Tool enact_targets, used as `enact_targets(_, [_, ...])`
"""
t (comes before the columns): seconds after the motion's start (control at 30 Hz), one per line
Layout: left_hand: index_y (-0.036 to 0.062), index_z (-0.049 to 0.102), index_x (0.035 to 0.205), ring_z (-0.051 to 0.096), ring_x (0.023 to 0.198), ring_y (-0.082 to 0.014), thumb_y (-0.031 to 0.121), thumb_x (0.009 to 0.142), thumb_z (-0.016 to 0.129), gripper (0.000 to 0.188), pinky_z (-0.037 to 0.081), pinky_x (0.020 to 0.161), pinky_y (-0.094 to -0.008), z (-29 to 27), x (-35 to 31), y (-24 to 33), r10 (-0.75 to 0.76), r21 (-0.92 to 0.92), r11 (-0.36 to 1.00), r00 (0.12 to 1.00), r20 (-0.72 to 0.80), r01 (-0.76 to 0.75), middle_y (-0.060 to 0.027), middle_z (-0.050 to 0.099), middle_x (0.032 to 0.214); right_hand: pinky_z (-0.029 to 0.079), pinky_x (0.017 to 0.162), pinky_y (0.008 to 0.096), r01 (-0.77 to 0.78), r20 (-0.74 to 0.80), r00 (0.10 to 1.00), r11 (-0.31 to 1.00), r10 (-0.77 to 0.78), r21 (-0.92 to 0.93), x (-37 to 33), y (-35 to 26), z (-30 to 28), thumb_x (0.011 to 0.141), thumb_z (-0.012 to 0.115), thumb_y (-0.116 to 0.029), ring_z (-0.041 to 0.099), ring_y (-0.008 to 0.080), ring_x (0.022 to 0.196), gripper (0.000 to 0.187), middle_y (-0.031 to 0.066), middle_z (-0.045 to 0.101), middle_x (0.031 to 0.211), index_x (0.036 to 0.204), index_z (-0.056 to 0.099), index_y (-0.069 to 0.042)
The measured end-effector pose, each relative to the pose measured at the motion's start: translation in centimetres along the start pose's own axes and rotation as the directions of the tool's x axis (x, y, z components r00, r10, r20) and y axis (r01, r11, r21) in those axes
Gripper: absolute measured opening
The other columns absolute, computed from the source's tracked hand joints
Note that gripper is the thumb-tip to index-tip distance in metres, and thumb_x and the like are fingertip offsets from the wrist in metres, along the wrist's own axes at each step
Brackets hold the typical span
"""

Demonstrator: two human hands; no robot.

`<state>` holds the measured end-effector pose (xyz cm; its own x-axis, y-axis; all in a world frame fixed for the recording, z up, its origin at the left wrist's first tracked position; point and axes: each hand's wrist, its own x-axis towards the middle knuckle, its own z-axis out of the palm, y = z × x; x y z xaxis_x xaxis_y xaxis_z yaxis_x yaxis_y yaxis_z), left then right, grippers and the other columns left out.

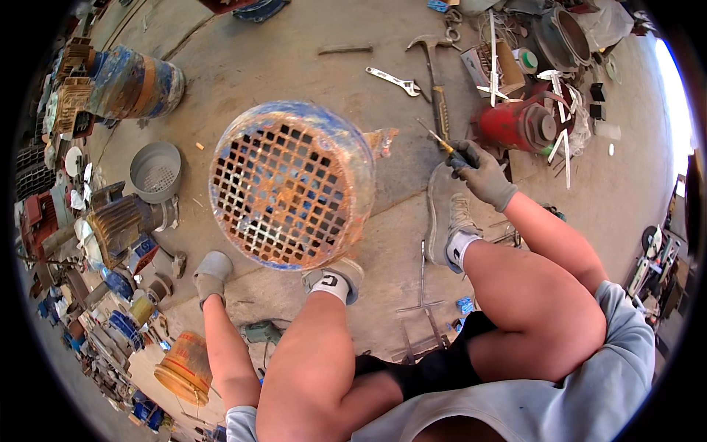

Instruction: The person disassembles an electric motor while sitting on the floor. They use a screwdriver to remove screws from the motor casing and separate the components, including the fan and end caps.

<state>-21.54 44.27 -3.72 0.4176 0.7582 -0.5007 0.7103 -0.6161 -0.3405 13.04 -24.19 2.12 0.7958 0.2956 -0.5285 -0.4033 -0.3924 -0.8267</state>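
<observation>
My right hand [479, 173], in a grey glove, is closed around a screwdriver [448, 147] with a yellow and dark handle. Its thin shaft points up and left, away from the motor. In front of me stands a motor [353, 155] with worn blue paint. Its rusty fan cover [283, 195], a round grille with square holes, faces up. Left of it and lower, my gloved left hand [213, 274] hangs apart from the motor, and its fingers cannot be made out. A claw hammer [439, 99] and an adjustable wrench [394, 79] lie beyond the screwdriver.
A red bottle jack [515, 125] stands at the right, near calipers [564, 132] and a cardboard box [501, 70]. On the left are another blue motor [140, 82], a grey fan cover [155, 172] and an orange bucket [184, 367]. A green power drill [261, 331] lies by my left leg.
</observation>
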Motion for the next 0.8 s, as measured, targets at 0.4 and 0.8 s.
enact_targets(0.4, [0.0114,0.077,0.099,0.070,0.084,-0.0255,0.032,0.107,0.060,0.027,0.051,0.072,-0.0458,6.9,4.2,-2.2,0.136,0.306,0.936,0.979,0.151,-0.177,-0.0094,0.074,0.090,0.057,0.081,0.0307,0.024,-0.002,1.000,0.996,-0.024,-0.092,0.7,-3.4,1.3,0.095,0.068,-0.002,0.066,0.0106,0.089,0.046,0.0060,0.070,0.106,0.140,0.063,-0.001])
enact_targets(0.8, [-0.0038,0.071,0.092,0.071,0.059,-0.0236,0.010,0.096,0.079,0.016,0.055,0.057,-0.0406,-1.4,-3.9,-2.0,-0.130,-0.523,0.851,0.984,-0.125,0.047,-0.0153,0.074,0.078,0.056,0.091,0.0286,0.257,0.013,0.966,0.962,-0.259,0.091,1.0,-11.5,-0.1,0.095,0.062,0.005,0.065,0.0102,0.100,0.052,0.0045,0.070,0.112,0.147,0.059,-0.001])
